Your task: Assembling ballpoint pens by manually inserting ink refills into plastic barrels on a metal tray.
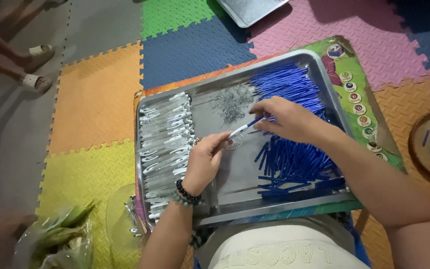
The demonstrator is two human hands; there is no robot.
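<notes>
We hold one slim white-and-blue plastic pen [245, 126] between both hands above the middle of a wide, shallow steel tray [274, 62]. Our left hand [204, 160] has its fingers closed around the white end, and our right hand [284, 118] pinches the blue end with its fingers drawn together; the exact fingertip contact there is hard to make out.

Along the tray's left side lies a row of white plastic pen barrels with clips [167, 139]. On its right side sit two heaps of thin blue plastic pen tubes [289, 164], the farther heap partly covered by our right hand. A small pile of tiny metal springs [231, 103] lies near the far middle, too fine for us to tell singly.

The tray rests on a colourful printed board [357, 94] laid over interlocking foam floor mats [95, 94]. A second metal tray [249, 10] is cut off at the top edge, and a round wooden dish [416, 144] at the right edge. At the upper left, another person's sandalled feet [38, 67] are only partly in view.
</notes>
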